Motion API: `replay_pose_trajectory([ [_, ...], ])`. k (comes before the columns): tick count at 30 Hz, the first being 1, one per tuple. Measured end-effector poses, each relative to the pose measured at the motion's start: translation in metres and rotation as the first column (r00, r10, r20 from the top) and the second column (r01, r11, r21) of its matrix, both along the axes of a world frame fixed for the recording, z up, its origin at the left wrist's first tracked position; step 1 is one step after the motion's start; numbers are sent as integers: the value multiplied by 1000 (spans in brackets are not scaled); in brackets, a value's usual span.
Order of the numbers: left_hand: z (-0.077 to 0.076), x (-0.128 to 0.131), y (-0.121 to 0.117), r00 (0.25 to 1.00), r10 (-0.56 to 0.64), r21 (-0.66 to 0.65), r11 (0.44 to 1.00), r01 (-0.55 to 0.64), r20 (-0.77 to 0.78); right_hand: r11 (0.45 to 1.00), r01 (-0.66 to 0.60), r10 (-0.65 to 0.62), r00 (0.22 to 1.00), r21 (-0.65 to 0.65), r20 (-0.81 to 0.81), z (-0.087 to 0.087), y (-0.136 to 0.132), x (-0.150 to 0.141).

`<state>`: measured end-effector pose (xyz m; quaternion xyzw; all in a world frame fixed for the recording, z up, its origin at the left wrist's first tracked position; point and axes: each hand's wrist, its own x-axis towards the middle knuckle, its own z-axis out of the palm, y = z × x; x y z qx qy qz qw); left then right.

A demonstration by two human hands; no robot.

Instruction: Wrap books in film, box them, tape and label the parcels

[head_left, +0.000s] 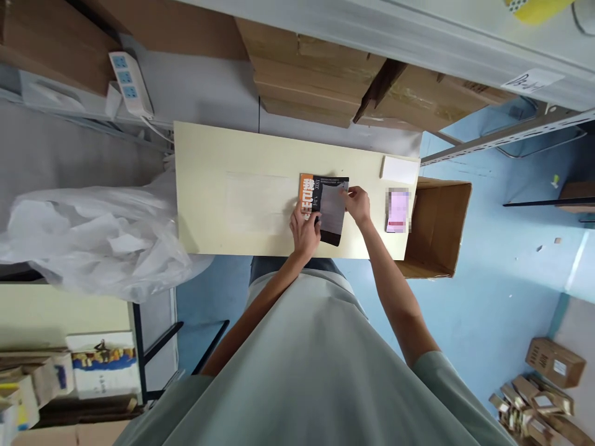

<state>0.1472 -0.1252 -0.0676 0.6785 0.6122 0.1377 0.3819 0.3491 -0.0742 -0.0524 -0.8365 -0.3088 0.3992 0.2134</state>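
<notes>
A thin book (pixel 331 238) with an orange and black cover and large white characters lies on the pale yellow table (pixel 204 186). A grey panel (pixel 331 207) covers much of its right part; whether this is a loose sheet or part of the cover, I cannot tell. My left hand (pixel 305 229) is closed at the book's lower left, its thumb lying over the cover. At the upper right edge, my right hand (pixel 357 203) pinches the book or the grey panel's border; its fingertips partly hide the spot.
A phone (pixel 398 210) and a white box (pixel 400 169) lie at the table's right end. Beyond it stands an open cardboard box (pixel 439 229). A clear plastic bag (pixel 106 235) bulges at the left. Cartons (pixel 316 74) and a power strip (pixel 130 83) line the back.
</notes>
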Motion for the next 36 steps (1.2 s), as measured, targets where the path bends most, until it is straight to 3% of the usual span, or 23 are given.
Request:
replay_pose_trajectory([
  [6, 21, -5, -8, 996, -5, -62, 998, 11, 92, 993, -120, 120, 992, 18, -45, 39, 23, -20],
  [12, 39, -20, -9, 979, 75, -149, 988, -47, 191, 982, -185, 187, 976, 24, -108, 58, 46, -43],
  [15, 45, -34, -5, 974, 105, -203, 977, -63, 203, 944, -331, 330, 935, 15, -134, 73, 53, -43],
  [18, 49, -46, -2, 965, 109, -225, 973, -55, 238, 802, -587, 581, 809, 107, 87, 93, 59, -33],
  [21, 51, -52, -2, 945, 148, -242, 967, -77, 292, 545, -835, 782, 541, 82, 309, 106, 72, -26],
  [23, 51, -55, -3, 921, 202, -263, 958, -114, 335, 366, -930, 884, 342, -18, 320, 107, 85, -28],
  [25, 52, -59, -5, 881, 279, -292, 941, -171, 383, 237, -966, 935, 199, -101, 292, 103, 101, -33],
  [31, 47, -80, -11, 727, 475, -447, 857, -256, 495, 57, -992, 970, 30, -109, 240, 90, 145, -65],
  [36, 24, -103, -15, 595, 597, -486, 796, -360, 538, 13, -1000, 980, 11, -11, 199, 62, 174, -109],
])
